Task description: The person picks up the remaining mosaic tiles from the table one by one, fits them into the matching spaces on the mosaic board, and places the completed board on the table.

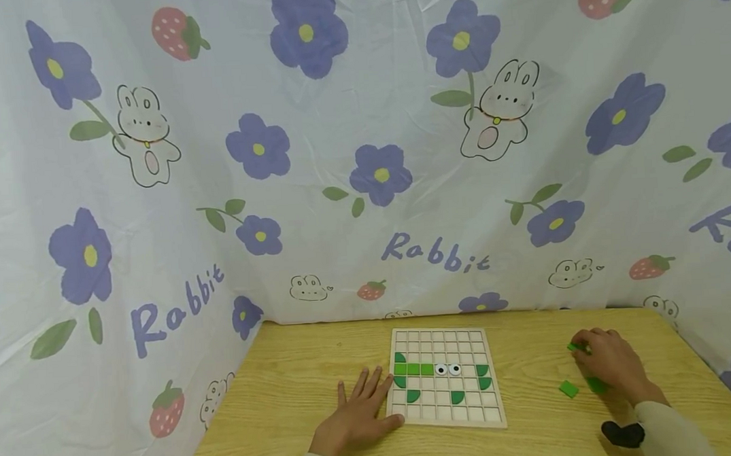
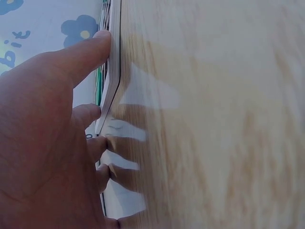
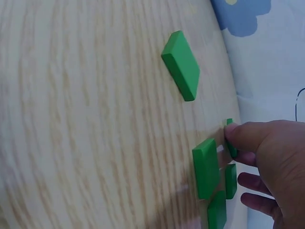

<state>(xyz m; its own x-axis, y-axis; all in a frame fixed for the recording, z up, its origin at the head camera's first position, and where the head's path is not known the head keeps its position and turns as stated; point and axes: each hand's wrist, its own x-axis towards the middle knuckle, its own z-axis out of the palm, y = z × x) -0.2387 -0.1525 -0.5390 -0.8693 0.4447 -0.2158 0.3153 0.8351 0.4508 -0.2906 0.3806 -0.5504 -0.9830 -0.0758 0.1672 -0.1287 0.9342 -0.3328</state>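
Observation:
The pale wooden grid board (image 1: 431, 412) lies flat on the table. On it are a row of light green squares (image 1: 412, 369), two round eye pieces (image 1: 448, 369) and several dark green quarter-round pieces (image 1: 457, 397). My left hand (image 1: 356, 413) rests at the board's left edge with fingers spread; its thumb (image 2: 97, 47) touches the board's side. Over at the right, my right hand (image 1: 610, 360) pinches a small green tile (image 3: 230, 138) between thumb and fingers, close over the table. Nearby lie a loose light green square (image 1: 568, 388) and other green tiles (image 3: 206, 169), partly hidden by the hand in the head view.
The wooden table (image 1: 275, 395) reaches back to a white curtain (image 1: 318, 257) printed with rabbits, flowers and strawberries, which also hangs along the left and right. A black band (image 1: 623, 434) shows at the right wrist.

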